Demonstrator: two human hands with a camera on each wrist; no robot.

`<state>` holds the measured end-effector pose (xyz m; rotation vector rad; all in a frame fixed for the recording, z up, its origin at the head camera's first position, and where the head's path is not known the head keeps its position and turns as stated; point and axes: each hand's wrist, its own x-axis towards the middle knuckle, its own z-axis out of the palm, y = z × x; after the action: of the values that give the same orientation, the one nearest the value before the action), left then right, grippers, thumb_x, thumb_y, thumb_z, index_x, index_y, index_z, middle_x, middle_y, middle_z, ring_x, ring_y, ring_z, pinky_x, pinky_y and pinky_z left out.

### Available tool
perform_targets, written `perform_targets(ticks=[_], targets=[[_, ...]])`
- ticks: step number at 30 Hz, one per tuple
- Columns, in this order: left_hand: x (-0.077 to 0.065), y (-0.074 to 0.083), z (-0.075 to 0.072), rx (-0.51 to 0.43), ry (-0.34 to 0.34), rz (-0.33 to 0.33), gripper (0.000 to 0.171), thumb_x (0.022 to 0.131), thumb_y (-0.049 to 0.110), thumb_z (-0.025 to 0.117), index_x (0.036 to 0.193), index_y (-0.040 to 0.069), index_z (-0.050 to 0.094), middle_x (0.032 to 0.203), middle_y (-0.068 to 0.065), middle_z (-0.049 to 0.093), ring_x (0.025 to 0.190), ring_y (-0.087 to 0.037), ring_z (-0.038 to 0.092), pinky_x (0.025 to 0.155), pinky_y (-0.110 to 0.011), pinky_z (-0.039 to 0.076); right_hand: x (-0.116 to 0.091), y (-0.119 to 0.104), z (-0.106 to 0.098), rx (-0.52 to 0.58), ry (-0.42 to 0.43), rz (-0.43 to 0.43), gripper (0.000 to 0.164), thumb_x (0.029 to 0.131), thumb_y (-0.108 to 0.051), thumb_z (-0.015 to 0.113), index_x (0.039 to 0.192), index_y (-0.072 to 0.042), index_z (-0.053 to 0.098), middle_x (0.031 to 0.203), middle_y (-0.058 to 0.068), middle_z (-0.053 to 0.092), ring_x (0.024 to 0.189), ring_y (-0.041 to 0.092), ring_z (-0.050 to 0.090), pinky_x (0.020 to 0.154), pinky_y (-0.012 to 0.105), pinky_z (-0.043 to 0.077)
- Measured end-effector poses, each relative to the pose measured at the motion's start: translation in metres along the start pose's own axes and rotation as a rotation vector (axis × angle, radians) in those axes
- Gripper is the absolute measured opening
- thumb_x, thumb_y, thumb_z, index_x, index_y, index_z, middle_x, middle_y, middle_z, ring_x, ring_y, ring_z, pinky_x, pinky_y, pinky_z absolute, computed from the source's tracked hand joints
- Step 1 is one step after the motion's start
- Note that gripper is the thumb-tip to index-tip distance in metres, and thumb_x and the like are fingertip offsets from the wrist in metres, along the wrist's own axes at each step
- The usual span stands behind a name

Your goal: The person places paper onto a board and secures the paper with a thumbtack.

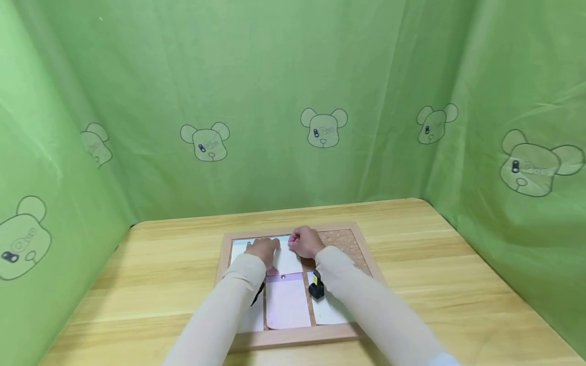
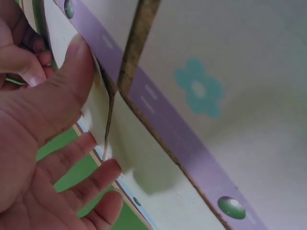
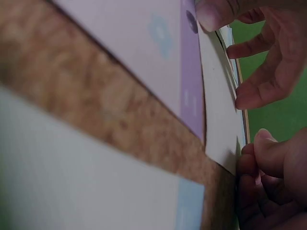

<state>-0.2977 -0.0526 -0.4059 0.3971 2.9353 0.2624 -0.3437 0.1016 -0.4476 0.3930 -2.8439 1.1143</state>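
My left hand [image 1: 264,250] rests on a white note sheet [image 1: 289,262] in the upper row of a framed cork board [image 1: 354,244]. In the left wrist view its thumb [image 2: 79,62] lies along the sheet's near edge, with the other fingers spread. My right hand [image 1: 305,242] is at the top of the same sheet, thumb against curled fingers; whatever may be between the fingertips is hidden. Below lies a purple-topped sheet [image 1: 288,305] with a shiny round thumbtack [image 1: 283,277] in its top strip.
A white, blue-topped sheet [image 1: 329,310] lies at the board's lower right; another sheet [image 1: 251,317] is at its lower left. The board's wooden frame [image 1: 293,336] rests on a wood-grain table [image 1: 435,264]. Green curtains [image 1: 265,66] surround the table's back and sides.
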Motion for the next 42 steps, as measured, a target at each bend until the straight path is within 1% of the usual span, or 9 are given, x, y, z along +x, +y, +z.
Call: perform_targets(ticks=[5, 9, 15, 21, 28, 31, 35, 39, 42], targets=[[0.001, 0.001, -0.001, 0.020, 0.000, -0.008, 0.069, 0.066, 0.019, 0.088, 0.128, 0.015, 0.058, 0.131, -0.012, 0.058, 0.124, -0.035, 0.049, 0.108, -0.060, 0.029, 0.009, -0.002, 0.004, 0.011, 0.038, 0.000, 0.010, 0.083, -0.006, 0.073, 0.074, -0.009, 0.069, 0.067, -0.004, 0.060, 0.065, 0.013, 0.054, 0.072, 0.031, 0.050], [0.000, 0.003, -0.002, 0.034, 0.002, -0.010, 0.067, 0.066, 0.020, 0.089, 0.126, 0.015, 0.059, 0.130, -0.012, 0.058, 0.123, -0.036, 0.049, 0.107, -0.060, 0.030, 0.015, 0.000, 0.009, 0.029, 0.060, -0.008, 0.007, 0.082, -0.007, 0.075, 0.076, -0.009, 0.071, 0.068, -0.003, 0.062, 0.066, 0.013, 0.055, 0.071, 0.031, 0.050], [0.000, 0.002, 0.000, 0.070, 0.011, -0.007, 0.063, 0.066, 0.021, 0.089, 0.122, 0.015, 0.061, 0.125, -0.012, 0.061, 0.117, -0.035, 0.053, 0.103, -0.058, 0.038, 0.019, -0.002, 0.013, 0.062, 0.077, 0.070, 0.009, 0.081, -0.001, 0.068, 0.076, -0.008, 0.071, 0.071, -0.001, 0.064, 0.070, 0.016, 0.056, 0.075, 0.033, 0.051], [0.002, 0.002, -0.002, 0.075, 0.002, -0.015, 0.062, 0.067, 0.021, 0.089, 0.121, 0.015, 0.061, 0.122, -0.011, 0.062, 0.114, -0.036, 0.055, 0.101, -0.057, 0.039, 0.022, -0.017, 0.016, 0.022, 0.081, 0.140, 0.015, 0.078, 0.004, 0.062, 0.071, -0.008, 0.067, 0.068, 0.000, 0.062, 0.069, 0.019, 0.057, 0.071, 0.032, 0.051], [0.006, 0.000, 0.003, 0.026, -0.005, -0.024, 0.067, 0.065, 0.018, 0.088, 0.126, 0.016, 0.060, 0.126, -0.011, 0.061, 0.116, -0.037, 0.053, 0.102, -0.058, 0.038, 0.031, -0.019, 0.017, 0.010, 0.009, 0.232, 0.009, 0.080, 0.000, 0.069, 0.075, -0.008, 0.071, 0.074, 0.003, 0.065, 0.075, 0.021, 0.058, 0.077, 0.035, 0.052], [0.008, 0.000, 0.007, 0.011, -0.003, -0.023, 0.069, 0.063, 0.016, 0.089, 0.127, 0.015, 0.061, 0.125, -0.012, 0.061, 0.116, -0.037, 0.053, 0.102, -0.058, 0.038, 0.032, -0.020, 0.016, 0.019, -0.034, 0.274, 0.007, 0.079, 0.001, 0.070, 0.076, -0.006, 0.071, 0.076, 0.005, 0.065, 0.075, 0.022, 0.059, 0.075, 0.035, 0.053], [0.007, -0.001, 0.011, -0.003, -0.008, -0.020, 0.070, 0.061, 0.016, 0.090, 0.126, 0.016, 0.062, 0.126, -0.013, 0.061, 0.117, -0.036, 0.052, 0.100, -0.057, 0.040, 0.034, -0.021, 0.015, -0.025, -0.094, 0.310, 0.002, 0.080, -0.002, 0.073, 0.079, -0.004, 0.071, 0.078, 0.007, 0.066, 0.074, 0.022, 0.060, 0.068, 0.031, 0.054], [0.005, -0.002, 0.009, -0.017, 0.008, -0.012, 0.069, 0.062, 0.016, 0.090, 0.125, 0.015, 0.063, 0.125, -0.012, 0.061, 0.117, -0.036, 0.053, 0.100, -0.058, 0.039, 0.040, -0.025, 0.014, -0.086, -0.124, 0.328, 0.003, 0.082, -0.004, 0.071, 0.082, -0.001, 0.071, 0.079, 0.010, 0.065, 0.072, 0.023, 0.060, 0.062, 0.029, 0.054], [0.004, -0.002, 0.004, -0.021, 0.028, -0.003, 0.067, 0.062, 0.015, 0.090, 0.124, 0.014, 0.063, 0.123, -0.012, 0.062, 0.116, -0.036, 0.053, 0.101, -0.058, 0.039, 0.045, -0.028, 0.014, -0.126, -0.118, 0.338, 0.005, 0.081, -0.004, 0.069, 0.080, 0.001, 0.067, 0.080, 0.013, 0.063, 0.072, 0.024, 0.059, 0.060, 0.030, 0.053]])
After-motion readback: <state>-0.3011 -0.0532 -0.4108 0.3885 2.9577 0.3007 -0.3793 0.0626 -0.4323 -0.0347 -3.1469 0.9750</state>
